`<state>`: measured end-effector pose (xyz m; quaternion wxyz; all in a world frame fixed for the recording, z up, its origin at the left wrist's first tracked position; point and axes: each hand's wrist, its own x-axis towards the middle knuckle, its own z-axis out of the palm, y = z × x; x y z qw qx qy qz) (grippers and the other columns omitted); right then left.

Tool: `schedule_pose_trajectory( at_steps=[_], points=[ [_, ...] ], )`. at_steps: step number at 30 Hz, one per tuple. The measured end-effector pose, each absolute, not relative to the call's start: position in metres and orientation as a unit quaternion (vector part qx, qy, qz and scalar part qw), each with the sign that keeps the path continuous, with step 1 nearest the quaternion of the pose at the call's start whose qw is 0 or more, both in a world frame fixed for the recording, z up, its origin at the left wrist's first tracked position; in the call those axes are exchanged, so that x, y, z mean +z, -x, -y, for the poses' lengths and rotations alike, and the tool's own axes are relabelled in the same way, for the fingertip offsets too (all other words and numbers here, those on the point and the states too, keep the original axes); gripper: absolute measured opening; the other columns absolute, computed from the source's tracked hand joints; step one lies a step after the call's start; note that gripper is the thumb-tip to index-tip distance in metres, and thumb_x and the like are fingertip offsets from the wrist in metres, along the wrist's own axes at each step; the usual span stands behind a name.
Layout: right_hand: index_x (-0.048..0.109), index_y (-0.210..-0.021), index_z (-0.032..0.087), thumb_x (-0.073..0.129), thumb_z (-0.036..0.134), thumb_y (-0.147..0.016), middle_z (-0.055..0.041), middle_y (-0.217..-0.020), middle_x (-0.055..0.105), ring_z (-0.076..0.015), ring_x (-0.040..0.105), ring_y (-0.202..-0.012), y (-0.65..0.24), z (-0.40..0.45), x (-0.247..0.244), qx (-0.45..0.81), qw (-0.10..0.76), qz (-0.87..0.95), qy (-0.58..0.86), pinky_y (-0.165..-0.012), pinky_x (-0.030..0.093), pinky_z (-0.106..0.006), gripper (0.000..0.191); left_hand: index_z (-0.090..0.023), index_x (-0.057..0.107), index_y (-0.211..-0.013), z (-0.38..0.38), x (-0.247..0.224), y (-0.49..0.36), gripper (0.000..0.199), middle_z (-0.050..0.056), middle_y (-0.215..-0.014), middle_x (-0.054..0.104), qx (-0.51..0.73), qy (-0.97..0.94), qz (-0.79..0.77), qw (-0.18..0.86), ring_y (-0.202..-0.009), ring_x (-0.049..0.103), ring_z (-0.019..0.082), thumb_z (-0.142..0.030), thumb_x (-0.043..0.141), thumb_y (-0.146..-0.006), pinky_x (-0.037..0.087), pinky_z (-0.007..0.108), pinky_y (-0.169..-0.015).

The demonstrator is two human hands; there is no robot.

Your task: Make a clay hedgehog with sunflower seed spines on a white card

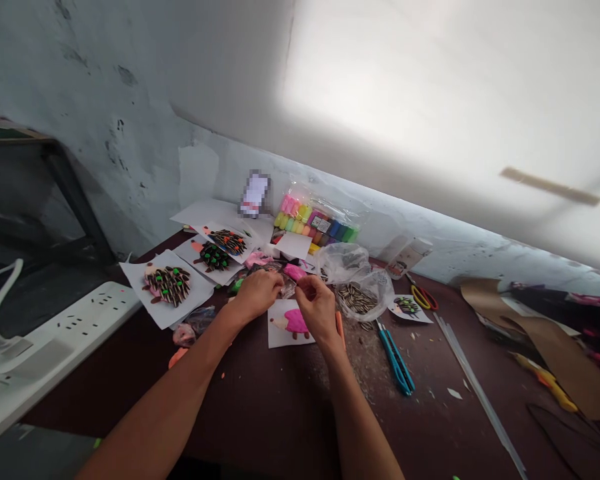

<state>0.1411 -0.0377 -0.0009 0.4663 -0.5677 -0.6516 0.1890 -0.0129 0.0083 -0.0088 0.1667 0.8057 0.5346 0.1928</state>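
Observation:
Both my hands are over a white card (277,340) bearing a flat pink clay hedgehog (296,321) with a pale face and brown feet. My left hand (260,293) has its fingers curled together at a crumpled clear plastic wrapper; what they hold is hidden. Close by on the right, my right hand (317,307) has thumb and fingers pinched, partly covering the card. Anything in that pinch is too small to make out. A lump of bright pink clay (294,271) shows just beyond my fingertips. Sunflower seeds (356,298) fill an open plastic bag (380,293) to the right.
Seed-covered hedgehog cards (167,285) lie at left beside a power strip (75,340). Colored clay packs (320,223) and a phone (255,193) are along the wall. Blue-handled cutters (397,363), scissors (424,298), glue sticks (480,393) and a yellow glue gun (547,380) are at right.

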Motion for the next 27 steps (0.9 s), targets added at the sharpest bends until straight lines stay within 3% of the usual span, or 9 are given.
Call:
schedule_pose_trajectory(
  at_steps=[7, 15, 27],
  points=[
    [0.065, -0.071, 0.019, 0.053, 0.031, -0.083, 0.0007, -0.067, 0.062, -0.0119, 0.049, -0.059, -0.155, 0.05, -0.012, 0.18, 0.357, 0.689, 0.604, -0.056, 0.034, -0.022, 0.021, -0.021, 0.072, -0.095, -0.005, -0.023, 0.007, 0.025, 0.01, -0.105, 0.07, 0.121, -0.842, -0.511, 0.122, -0.104, 0.062, 0.027, -0.013, 0.055, -0.08, 0.047, 0.035, -0.088],
    [0.073, -0.078, 0.02, 0.059, 0.012, -0.075, -0.0006, -0.076, 0.064, -0.0127, 0.054, -0.067, -0.158, 0.063, -0.014, 0.217, 0.28, 0.71, 0.609, -0.063, 0.037, -0.022, 0.016, -0.022, 0.073, -0.098, -0.006, -0.021, 0.006, 0.027, 0.008, -0.103, 0.071, 0.114, -0.842, -0.51, 0.136, -0.103, 0.063, 0.025, -0.012, 0.054, -0.08, 0.047, 0.033, -0.087],
    [0.078, -0.092, 0.022, 0.062, 0.007, -0.077, -0.0035, -0.086, 0.067, -0.0136, 0.059, -0.074, -0.155, 0.065, -0.012, 0.208, 0.221, 0.725, 0.618, -0.07, 0.041, -0.024, 0.026, -0.023, 0.072, -0.101, -0.008, -0.024, 0.008, 0.031, 0.008, -0.107, 0.069, 0.113, -0.845, -0.506, 0.134, -0.105, 0.062, 0.024, -0.012, 0.053, -0.08, 0.047, 0.031, -0.089]
  ],
)
